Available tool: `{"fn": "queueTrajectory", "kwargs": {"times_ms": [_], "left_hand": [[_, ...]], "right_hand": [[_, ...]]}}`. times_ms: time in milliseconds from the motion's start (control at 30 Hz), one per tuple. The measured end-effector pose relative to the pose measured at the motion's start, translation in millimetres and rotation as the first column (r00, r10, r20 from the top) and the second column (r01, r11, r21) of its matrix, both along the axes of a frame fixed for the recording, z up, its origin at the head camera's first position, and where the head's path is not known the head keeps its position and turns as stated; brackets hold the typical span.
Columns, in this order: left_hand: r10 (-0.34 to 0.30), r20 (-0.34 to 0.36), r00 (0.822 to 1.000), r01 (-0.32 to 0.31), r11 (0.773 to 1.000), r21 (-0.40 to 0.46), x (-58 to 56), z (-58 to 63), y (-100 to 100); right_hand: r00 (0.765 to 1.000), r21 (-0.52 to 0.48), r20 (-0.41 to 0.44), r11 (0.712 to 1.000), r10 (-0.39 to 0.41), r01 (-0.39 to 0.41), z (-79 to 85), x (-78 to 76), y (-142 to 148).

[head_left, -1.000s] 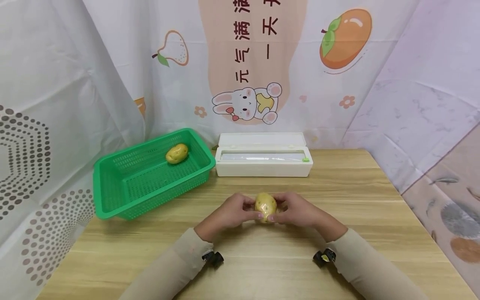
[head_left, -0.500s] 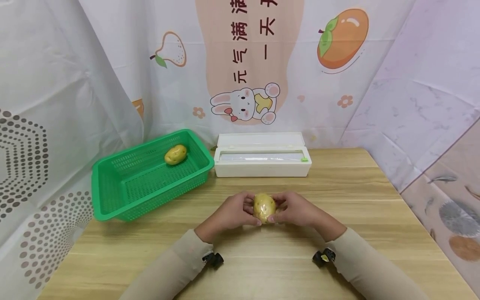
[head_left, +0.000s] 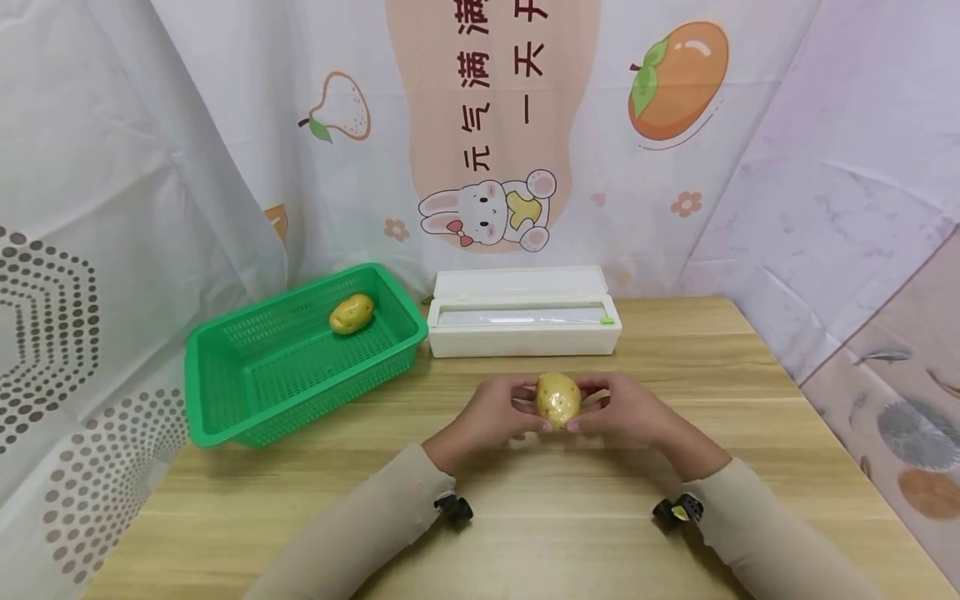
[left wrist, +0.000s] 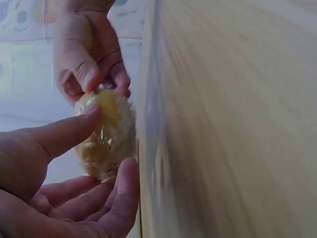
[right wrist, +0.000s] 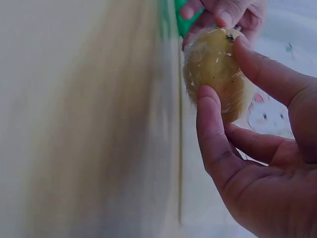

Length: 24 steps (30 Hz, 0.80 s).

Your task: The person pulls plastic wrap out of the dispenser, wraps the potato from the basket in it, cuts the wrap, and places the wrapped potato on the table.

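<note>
One film-wrapped potato (head_left: 558, 402), in a two-handed hold

Landmark: the white plastic-wrap dispenser (head_left: 525, 340); all places are taken from it.

Item 1, the potato. On my side of the dispenser, a little right of its middle, well short of its front wall. Clear film shows crinkled on the skin in both wrist views. Whether its underside touches the surface (head_left: 555, 533), I cannot tell.

Item 2, my left hand (head_left: 501, 410). In front of the dispenser, to the left of the potato; thumb and fingers pinching that flank.

Item 3, my right hand (head_left: 624, 407). In front of the dispenser's right end; thumb and fingers pinching the opposite flank.

Item 4, key relation. The potato lies directly between my two hands, neither plainly nearer. From above, its longer side appears to run toward the dispenser; the wrist views show it longer from hand to hand, so its true long axis is unsettled. My judgement: any turn or shift depends on both grips acting together.

Item 5, the dispenser's fittings. Lid (head_left: 520, 283) raised at the back; green slider (head_left: 607, 320) at the right end.

Item 6, green perforated basket (head_left: 360, 379). Just left of the dispenser, set at a slant; a second potato (head_left: 352, 314) lies in the part nearest the dispenser.
</note>
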<state>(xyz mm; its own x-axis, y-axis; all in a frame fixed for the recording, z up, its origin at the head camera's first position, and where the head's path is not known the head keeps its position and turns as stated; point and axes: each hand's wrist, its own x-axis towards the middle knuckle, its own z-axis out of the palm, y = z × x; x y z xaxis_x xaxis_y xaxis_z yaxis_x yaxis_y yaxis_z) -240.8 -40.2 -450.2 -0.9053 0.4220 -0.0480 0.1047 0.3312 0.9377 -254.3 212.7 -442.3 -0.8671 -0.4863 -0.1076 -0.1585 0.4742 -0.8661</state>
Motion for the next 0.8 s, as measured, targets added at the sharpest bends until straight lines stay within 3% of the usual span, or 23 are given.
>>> {"fn": "queueTrajectory", "kwargs": {"times_ms": [267,433,567,800], "left_hand": [[-0.012,-0.014,1.000,0.012,1.000,-0.010,-19.7,3.1,40],[-0.017,0.034,0.999,0.016,0.999,0.036,-32.7,-2.9,62],[0.018,0.147,0.989,-0.036,0.992,0.121,-39.7,-6.7,83],[0.045,0.356,0.933,-0.154,0.946,0.284,-46.8,0.5,121]], "right_hand": [[0.999,0.002,-0.044,1.000,-0.018,0.018,9.1,-13.9,41],[0.999,0.052,-0.038,0.998,-0.022,0.024,10.8,-22.8,66],[0.998,0.108,-0.041,0.993,-0.044,0.049,13.2,-27.5,87],[0.993,0.173,-0.092,0.981,-0.076,0.092,15.9,-32.1,120]]}}
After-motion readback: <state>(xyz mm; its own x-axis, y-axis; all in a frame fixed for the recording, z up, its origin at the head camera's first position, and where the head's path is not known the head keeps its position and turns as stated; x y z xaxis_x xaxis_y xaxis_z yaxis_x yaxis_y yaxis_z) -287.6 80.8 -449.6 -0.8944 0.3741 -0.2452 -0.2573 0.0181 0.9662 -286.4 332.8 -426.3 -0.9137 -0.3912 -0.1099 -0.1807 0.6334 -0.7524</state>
